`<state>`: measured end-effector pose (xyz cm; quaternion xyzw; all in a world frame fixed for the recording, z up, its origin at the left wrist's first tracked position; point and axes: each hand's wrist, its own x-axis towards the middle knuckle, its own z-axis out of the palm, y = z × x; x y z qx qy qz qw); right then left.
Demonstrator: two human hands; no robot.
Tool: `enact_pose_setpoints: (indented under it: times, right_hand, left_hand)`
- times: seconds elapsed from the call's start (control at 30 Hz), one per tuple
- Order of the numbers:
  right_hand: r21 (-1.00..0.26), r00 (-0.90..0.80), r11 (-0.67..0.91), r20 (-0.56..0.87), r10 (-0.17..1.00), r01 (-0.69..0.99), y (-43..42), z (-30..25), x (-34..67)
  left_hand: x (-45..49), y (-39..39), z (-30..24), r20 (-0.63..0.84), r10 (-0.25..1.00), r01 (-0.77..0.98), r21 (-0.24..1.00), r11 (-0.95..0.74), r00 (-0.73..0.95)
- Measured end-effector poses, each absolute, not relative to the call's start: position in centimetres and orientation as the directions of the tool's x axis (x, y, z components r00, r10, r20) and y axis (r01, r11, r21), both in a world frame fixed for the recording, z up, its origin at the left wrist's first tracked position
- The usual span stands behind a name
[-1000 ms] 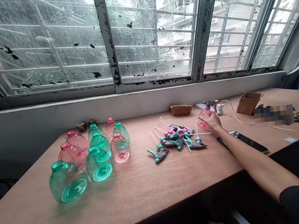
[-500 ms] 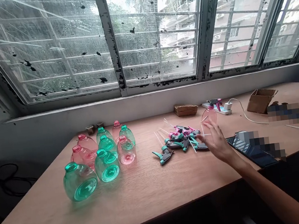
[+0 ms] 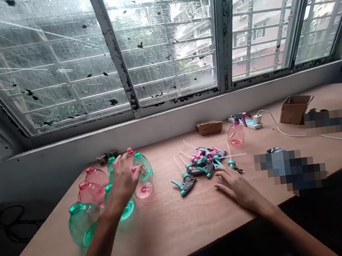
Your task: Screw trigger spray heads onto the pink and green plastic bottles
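My left hand [image 3: 123, 179] reaches over a cluster of several green and pink plastic bottles [image 3: 85, 221] at the left of the wooden table [image 3: 177, 227]; its fingers are spread above a pink bottle [image 3: 142, 181] and hold nothing. My right hand [image 3: 237, 186] lies open, palm down, on the table just in front of a pile of teal and pink spray trigger heads [image 3: 205, 163]. An assembled pink spray bottle [image 3: 236, 132] stands behind the pile, apart from both hands.
At the back, under the barred window, are a small brown box [image 3: 209, 127], a white power strip [image 3: 249, 122] with a cable, and a cardboard box [image 3: 295, 108]. Blurred-out patches cover items on the right. The table's front edge runs close to me.
My right hand let go of the assembled pink spray bottle and drew back towards me, onto the table. My left arm came into view and reached over the bottles. The view shifted.
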<state>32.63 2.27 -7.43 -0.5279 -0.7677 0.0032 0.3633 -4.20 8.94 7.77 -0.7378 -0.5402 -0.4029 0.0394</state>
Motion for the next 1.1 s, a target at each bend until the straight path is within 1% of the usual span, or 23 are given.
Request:
enact_pose_setpoints:
  times: [0.07, 0.2, 0.27, 0.37, 0.43, 0.53, 0.63, 0.7, 0.77, 0.83, 1.0, 1.07, 1.1]
  right_hand:
    - [-0.408, -0.192, 0.456, 0.543, 0.818, 0.791, 1.9, -7.3, 32.6]
    - [-0.396, -0.167, 0.468, 0.596, 0.786, 0.790, 2.3, -6.7, 32.7]
    - [-0.402, -0.120, 0.432, 0.605, 0.787, 0.808, 3.5, -5.5, 33.1]
    - [-0.413, -0.043, 0.334, 0.573, 0.818, 0.847, 6.8, -3.0, 34.2]
    - [-0.405, -0.027, 0.278, 0.524, 0.851, 0.871, 9.5, -1.5, 34.8]
    - [-0.384, -0.027, 0.200, 0.410, 0.912, 0.901, 13.2, -0.4, 35.1]
    - [-0.355, -0.055, 0.164, 0.297, 0.953, 0.920, 15.2, -0.2, 34.5]
    - [-0.331, -0.061, 0.152, 0.268, 0.961, 0.931, 15.6, 0.1, 34.1]
    - [-0.308, -0.045, 0.138, 0.292, 0.955, 0.941, 15.6, 0.8, 33.9]
    - [-0.290, 0.000, 0.112, 0.362, 0.932, 0.950, 15.3, 2.1, 34.2]
    - [-0.293, 0.182, -0.004, 0.583, 0.792, 0.956, 12.1, 5.1, 35.5]
    - [-0.364, 0.274, -0.017, 0.668, 0.692, 0.931, 9.4, 5.0, 35.3]
    - [-0.463, 0.357, 0.028, 0.719, 0.596, 0.886, 7.7, 4.6, 35.0]
  left_hand:
    - [-3.9, 10.1, 6.0, 0.614, 0.785, 0.855, 0.363, -0.371, 0.080]
    - [-3.5, 9.6, 3.5, 0.573, 0.808, 0.866, 0.329, -0.377, 0.134]
    - [-3.1, 8.5, 2.8, 0.569, 0.808, 0.861, 0.325, -0.392, 0.154]
    - [-2.5, 6.6, 2.0, 0.564, 0.805, 0.842, 0.334, -0.423, 0.181]
    - [-2.1, 5.4, 1.4, 0.567, 0.800, 0.828, 0.339, -0.446, 0.199]
    - [-1.7, 3.9, 0.4, 0.579, 0.792, 0.817, 0.353, -0.456, 0.192]
    - [-1.1, 2.3, -0.8, 0.581, 0.789, 0.802, 0.366, -0.473, 0.200]
    - [-0.6, 0.9, -1.7, 0.572, 0.793, 0.780, 0.391, -0.489, 0.210]
    - [-0.2, -0.5, -2.6, 0.559, 0.808, 0.752, 0.449, -0.483, 0.185]
    - [0.0, -1.6, -3.4, 0.540, 0.827, 0.715, 0.518, -0.470, 0.153]
    - [-0.2, -2.6, -4.6, 0.402, 0.888, 0.661, 0.608, -0.440, 0.222]
    - [-0.4, -2.4, -4.8, 0.352, 0.911, 0.622, 0.670, -0.405, 0.213]
    - [-0.5, -2.3, -4.8, 0.340, 0.919, 0.593, 0.705, -0.389, 0.199]
